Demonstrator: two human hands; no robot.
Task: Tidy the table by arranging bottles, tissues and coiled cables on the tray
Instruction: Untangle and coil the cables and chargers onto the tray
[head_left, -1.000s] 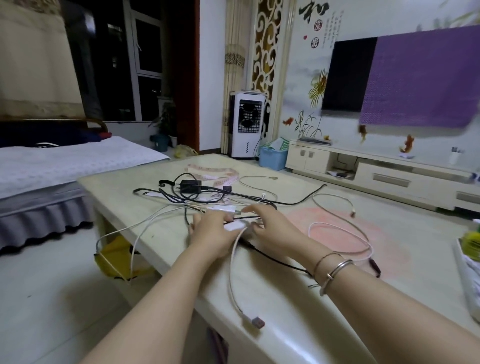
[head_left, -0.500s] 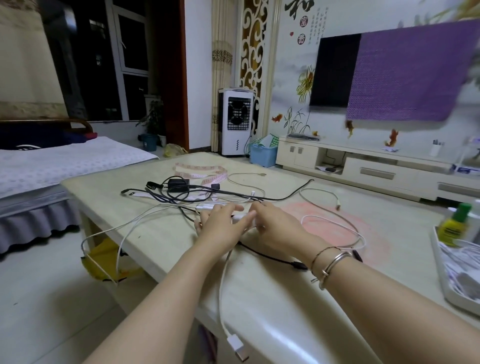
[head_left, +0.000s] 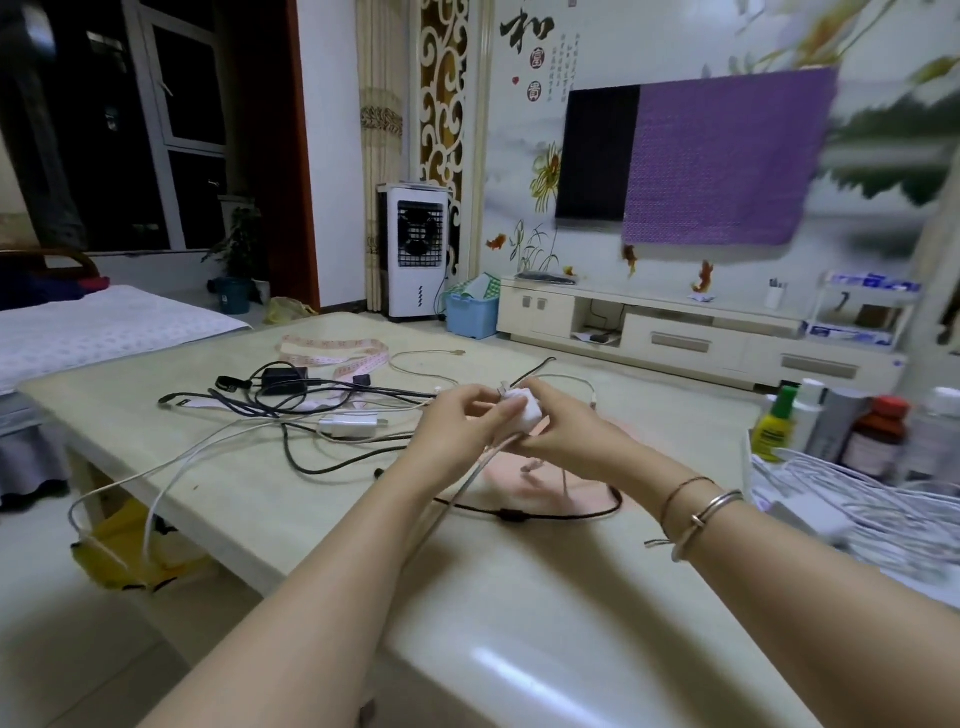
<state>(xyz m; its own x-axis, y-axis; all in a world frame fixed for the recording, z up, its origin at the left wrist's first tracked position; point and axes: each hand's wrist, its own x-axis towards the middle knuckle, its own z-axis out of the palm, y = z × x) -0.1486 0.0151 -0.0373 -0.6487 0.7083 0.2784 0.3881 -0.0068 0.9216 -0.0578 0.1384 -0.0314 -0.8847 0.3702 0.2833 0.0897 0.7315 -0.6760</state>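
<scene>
Centre frame, left hand (head_left: 457, 421) and right hand (head_left: 556, 431) have lifted a white charger (head_left: 522, 405) off the desk (head_left: 311, 519), both gripping it, ready for coiling its cable.

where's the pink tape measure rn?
Head view: the pink tape measure lies on the far left part of the table, just behind the black power adapter and the cable tangle, well beyond both hands.
</scene>
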